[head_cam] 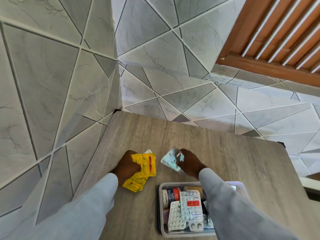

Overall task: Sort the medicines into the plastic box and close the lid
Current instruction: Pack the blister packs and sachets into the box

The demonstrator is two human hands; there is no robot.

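Note:
My left hand grips a bunch of yellow medicine sachets with red print, held just above the wooden table. My right hand is closed on pale blue-white blister strips, a little to the right of the sachets. Nearer to me stands the clear plastic box, open. It holds several blister strips and a roll of adhesive tape. My right sleeve covers the box's right side. No lid is clearly visible.
The table's far edge and right corner border a grey tiled floor. A tiled wall corner meets the table's far left corner. A brown slatted door is at the upper right.

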